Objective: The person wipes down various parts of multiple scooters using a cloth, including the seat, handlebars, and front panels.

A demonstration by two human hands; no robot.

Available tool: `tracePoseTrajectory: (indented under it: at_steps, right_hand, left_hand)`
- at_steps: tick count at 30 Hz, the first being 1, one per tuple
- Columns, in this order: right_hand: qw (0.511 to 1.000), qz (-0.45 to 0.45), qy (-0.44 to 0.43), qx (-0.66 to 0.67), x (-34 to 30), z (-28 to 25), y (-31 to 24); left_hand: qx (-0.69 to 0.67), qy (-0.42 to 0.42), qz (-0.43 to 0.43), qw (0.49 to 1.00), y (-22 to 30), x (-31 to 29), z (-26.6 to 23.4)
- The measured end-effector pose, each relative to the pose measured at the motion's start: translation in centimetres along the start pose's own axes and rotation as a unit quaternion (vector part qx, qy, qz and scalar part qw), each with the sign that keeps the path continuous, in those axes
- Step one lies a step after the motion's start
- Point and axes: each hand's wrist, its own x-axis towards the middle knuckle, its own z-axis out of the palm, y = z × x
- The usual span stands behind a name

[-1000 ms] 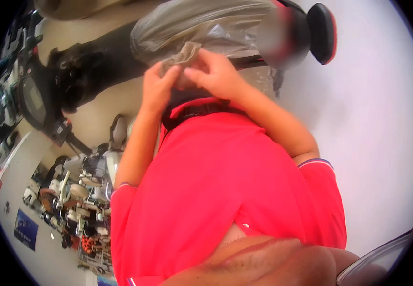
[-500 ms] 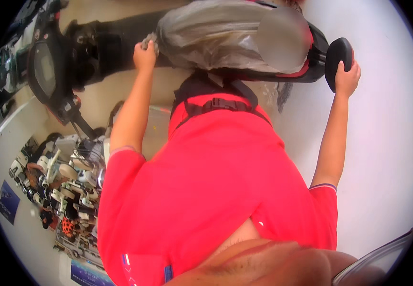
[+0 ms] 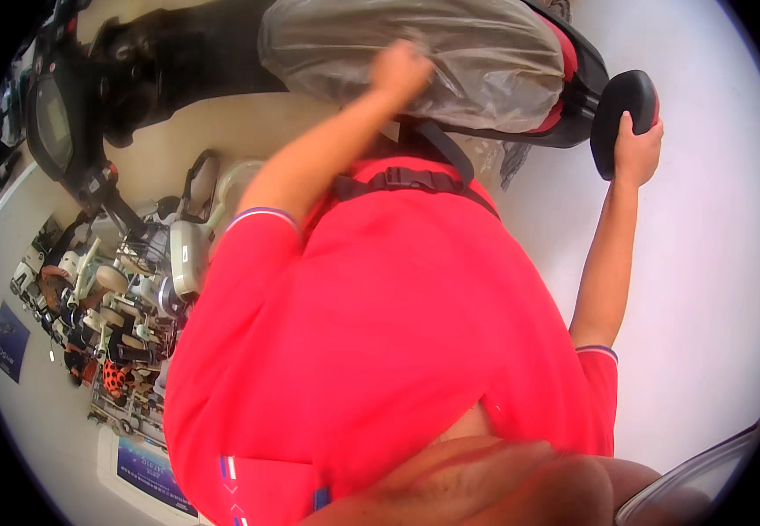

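Observation:
A scooter lies crosswise before me, its long seat (image 3: 485,61) wrapped in a crumpled, greyish clear plastic cover. Over the middle of that cover is my left hand (image 3: 400,72), closed and smeared by motion. It seems bunched around a grey rag, mostly hidden and hard to tell from the plastic. At the scooter's rear end, my right hand (image 3: 638,151) grips a black padded backrest (image 3: 615,118) with a red edge, thumb on the near face.
The scooter's handlebar and display (image 3: 53,123) are at the left. Several parked scooters (image 3: 125,307) crowd the lower left beside a wall with a blue poster (image 3: 9,342). Pale floor (image 3: 713,263) stretches along the right. A black strap with a buckle (image 3: 410,179) circles my waist.
My left hand has moved right, from the seat's front end to the middle of its cover. My right hand keeps its hold on the backrest. The scooter appears shifted slightly left in view.

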Motion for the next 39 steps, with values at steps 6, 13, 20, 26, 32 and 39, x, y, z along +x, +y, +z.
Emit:
tracePoseTrajectory:
  at_steps: [6,13,20,26,32,39]
  right_hand:
    - [1.0,-0.014,-0.008,0.015,0.1,0.1,0.2]
    - [0.999,0.008,-0.005,0.03,-0.4,-0.4,-0.2]
    - [0.999,0.024,-0.005,0.049,-0.3,-0.4,-0.2]
    - [0.998,0.001,0.014,0.057,0.0,0.3,0.2]
    - [0.998,0.024,0.003,0.063,-0.3,-0.6,-0.4]
    - [0.998,0.018,0.012,0.056,-0.3,0.0,0.0]
  left_hand:
    - [0.113,-0.231,0.248,0.934,9.0,-4.4,6.9]
    - [0.238,0.02,0.031,0.97,-4.0,1.1,-6.7]
    - [0.17,0.224,-0.156,0.947,-10.5,4.0,-14.0]
    - [0.175,0.223,-0.081,0.956,-4.0,5.3,-6.8]
    - [0.259,0.142,-0.123,0.947,-3.4,5.4,-10.2]
    - [0.207,0.184,-0.051,0.959,-3.3,9.7,-5.8]
